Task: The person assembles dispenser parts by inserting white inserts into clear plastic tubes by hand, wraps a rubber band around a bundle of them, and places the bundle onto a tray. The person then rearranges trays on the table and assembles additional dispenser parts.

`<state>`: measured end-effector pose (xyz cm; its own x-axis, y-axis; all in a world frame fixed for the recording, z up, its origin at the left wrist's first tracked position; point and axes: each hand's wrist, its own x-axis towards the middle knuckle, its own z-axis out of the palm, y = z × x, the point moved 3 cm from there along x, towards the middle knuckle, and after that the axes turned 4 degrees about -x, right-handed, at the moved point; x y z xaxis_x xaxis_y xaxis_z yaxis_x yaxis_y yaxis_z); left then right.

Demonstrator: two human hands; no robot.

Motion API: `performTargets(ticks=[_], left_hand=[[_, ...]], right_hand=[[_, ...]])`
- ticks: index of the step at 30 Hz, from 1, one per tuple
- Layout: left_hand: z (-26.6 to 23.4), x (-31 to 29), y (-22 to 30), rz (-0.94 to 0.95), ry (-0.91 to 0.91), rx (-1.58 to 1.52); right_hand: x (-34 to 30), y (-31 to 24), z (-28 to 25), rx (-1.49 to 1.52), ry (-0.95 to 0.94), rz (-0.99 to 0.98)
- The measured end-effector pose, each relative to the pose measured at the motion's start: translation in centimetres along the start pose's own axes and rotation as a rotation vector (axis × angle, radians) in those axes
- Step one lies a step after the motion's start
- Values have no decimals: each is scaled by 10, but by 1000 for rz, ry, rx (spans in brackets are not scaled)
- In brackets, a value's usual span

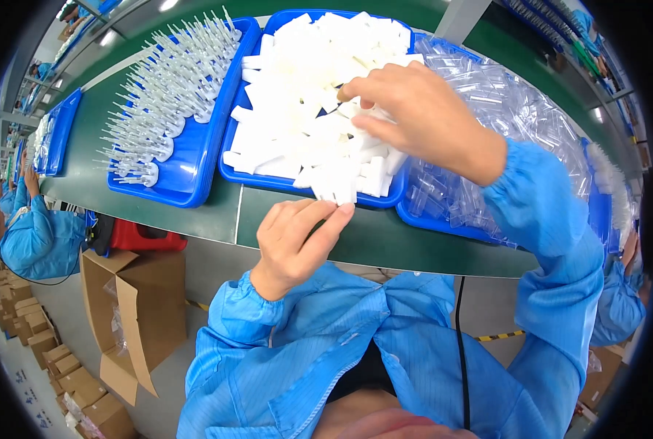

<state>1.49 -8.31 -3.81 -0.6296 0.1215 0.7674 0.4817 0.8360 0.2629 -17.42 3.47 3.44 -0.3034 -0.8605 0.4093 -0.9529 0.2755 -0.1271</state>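
My left hand (293,238) is at the near edge of a blue tray (227,170) heaped with white plastic pieces (290,95). Its thumb and fingertips pinch one white plastic piece (339,186), which points away from me over the rim. Over the right side of the same heap hovers my right hand (432,121), thumb and forefinger apart among the pieces. I see nothing held in it. The exact shape of the pinched piece is hard to make out against the pile.
On the left, a blue tray (173,175) holds upright white parts with thin stems (184,73). To the right, another blue tray (443,227) is full of clear plastic tubes (516,110). Below the green table stands an open cardboard box (151,293). Co-workers (41,238) sit at both sides.
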Motion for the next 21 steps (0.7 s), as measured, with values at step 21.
performTargets(ticks=[21], left_hand=[[6, 22, 11, -49, 64, -152]], right_hand=[[-25, -65, -46, 384, 1, 26]])
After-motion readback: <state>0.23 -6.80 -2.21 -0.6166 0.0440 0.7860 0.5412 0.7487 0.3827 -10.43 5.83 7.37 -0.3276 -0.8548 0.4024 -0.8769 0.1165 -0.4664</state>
